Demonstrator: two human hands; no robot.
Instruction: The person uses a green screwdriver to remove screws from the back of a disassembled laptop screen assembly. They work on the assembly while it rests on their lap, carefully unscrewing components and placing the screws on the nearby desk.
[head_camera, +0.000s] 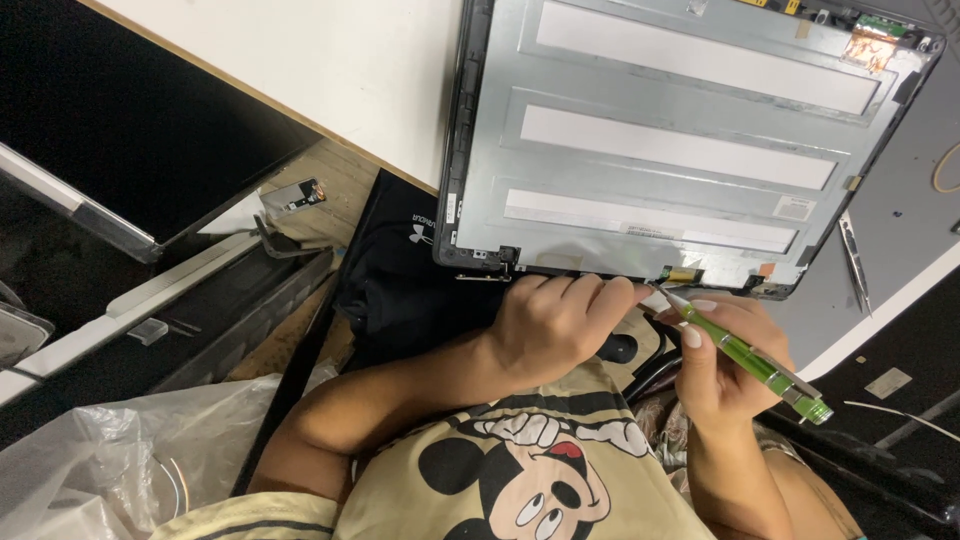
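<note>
Two hands work at the near edge of a laptop lid panel (680, 150), a grey metal back with three pale strips across it, lying flat on the white tabletop (330, 70) with its near edge overhanging the table's front edge toward the person. Panel sits slightly skewed, its far right corner bearing a copper-coloured patch (872, 45).

Left hand (555, 325): fingers curled, tips pressed to the panel's near rim beside the hinge bracket (487, 270). It appears to pinch something small and pale at the fingertips; cannot tell what.

Right hand (722, 365): fingers clenched around a green screwdriver (748, 357), pen-shaped with a metal clip, its tip pointed at the panel's near edge just beside the left fingertips. Tip's exact contact is hidden.

Below the panel's near left corner: a black bag (400, 270) against the table's front edge. Right of the panel, on a grey mat (900, 200), lie metal tweezers (855, 262), well apart from both hands. A tan rubber band (945, 168) shows at the mat's right edge.

Left side: a black screen (130, 120) leaning on dark shelving, clear plastic bags (90, 460) low at the corner. The person wears a beige cartoon-print shirt (520, 470).
</note>
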